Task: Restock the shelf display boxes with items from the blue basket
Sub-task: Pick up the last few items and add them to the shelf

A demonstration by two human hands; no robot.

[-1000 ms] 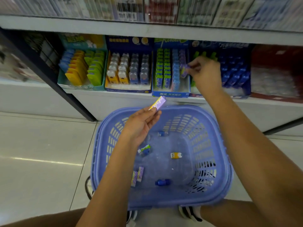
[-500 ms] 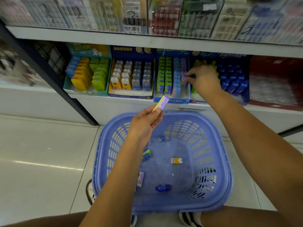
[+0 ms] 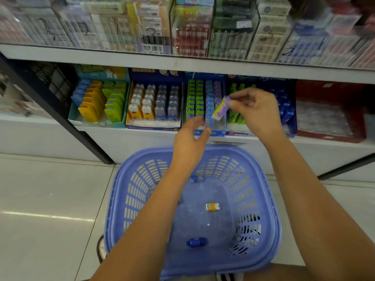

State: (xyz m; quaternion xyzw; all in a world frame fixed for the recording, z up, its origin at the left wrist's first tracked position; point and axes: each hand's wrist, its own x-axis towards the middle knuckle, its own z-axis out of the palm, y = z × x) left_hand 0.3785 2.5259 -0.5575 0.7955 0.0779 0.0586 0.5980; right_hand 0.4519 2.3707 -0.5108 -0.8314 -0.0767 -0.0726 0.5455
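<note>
Now your right hand (image 3: 256, 110) pinches the purple-and-yellow stick pack (image 3: 220, 108) by its upper end between thumb and fingertips. It holds the pack tilted in front of the green, blue and purple display box (image 3: 195, 102), which stands at about 12 o'clock on the lower shelf (image 3: 132, 145). Your left hand (image 3: 189, 138) hangs just below the pack, at its 7 o'clock, fingers loosely spread and gripping nothing; blur hides whether a fingertip touches the pack's lower end. The blue basket (image 3: 121, 183) sits beneath both forearms, at 6 o'clock from the shelf. On its bottom lie a small yellow item (image 3: 212, 206) near the centre, a blue item (image 3: 196, 242) toward 6 o'clock, and a second blue item (image 3: 195, 179) toward 12.
</note>
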